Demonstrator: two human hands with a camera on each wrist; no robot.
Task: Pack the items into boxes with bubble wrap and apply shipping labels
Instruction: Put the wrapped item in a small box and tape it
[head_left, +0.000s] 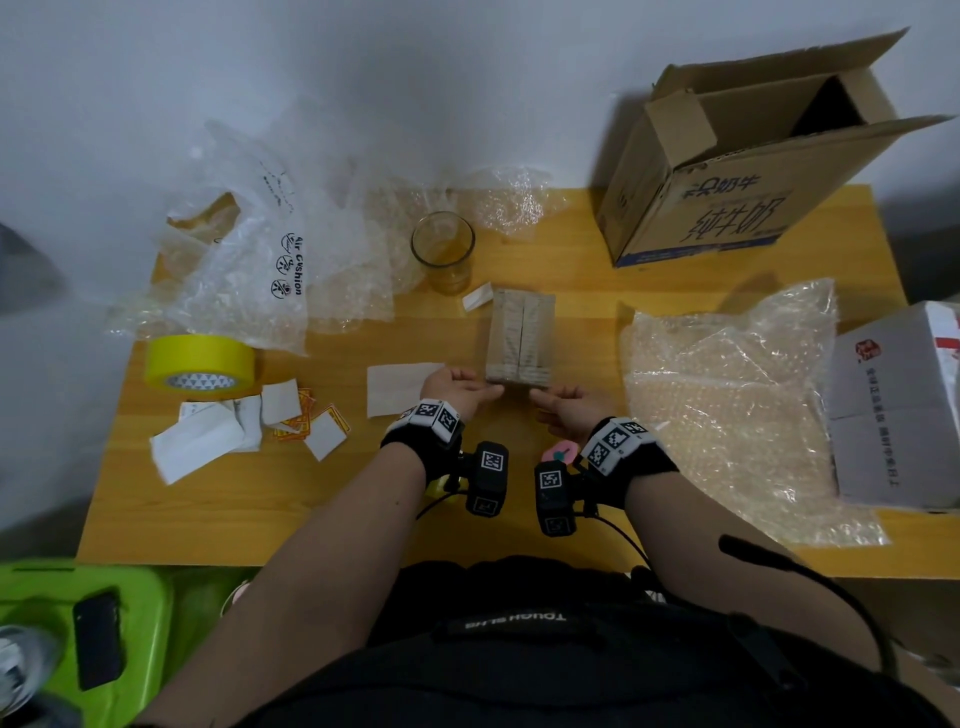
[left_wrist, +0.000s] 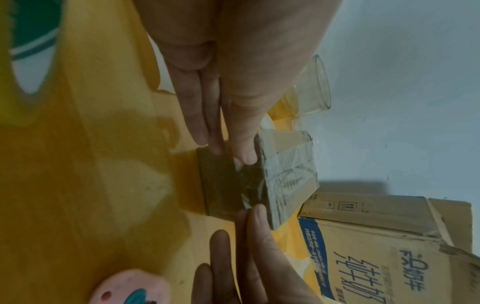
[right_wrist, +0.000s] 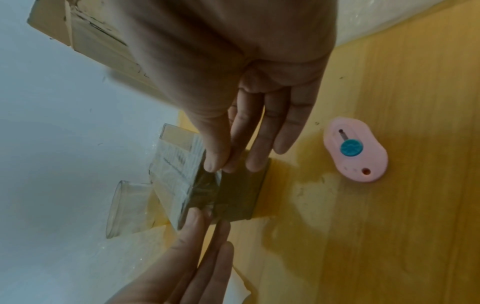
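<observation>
Where the box is: the small brown cardboard box wrapped in clear tape (head_left: 520, 338) sits in the middle of the yellow wooden bench (head_left: 311, 499), its near end between both hands.
Left hand (head_left: 457, 387): thumb and fingers pinch the left end of a strip of clear tape (left_wrist: 223, 183) at the box's near end.
Right hand (head_left: 569, 408): thumb and fingers pinch the right end of the same strip.
Risk, tape: it could crease or stick to itself if the hands let it go slack.
Risk, box: it is light, so a hard pull may slide it.
Risk, glass: the empty clear drinking glass (head_left: 443, 252) stands just behind the box; a pushed box could knock it over.
Risk, cutter: the small pink cutter with a blue button (right_wrist: 354, 152) lies near the right wrist and could get bumped.
</observation>
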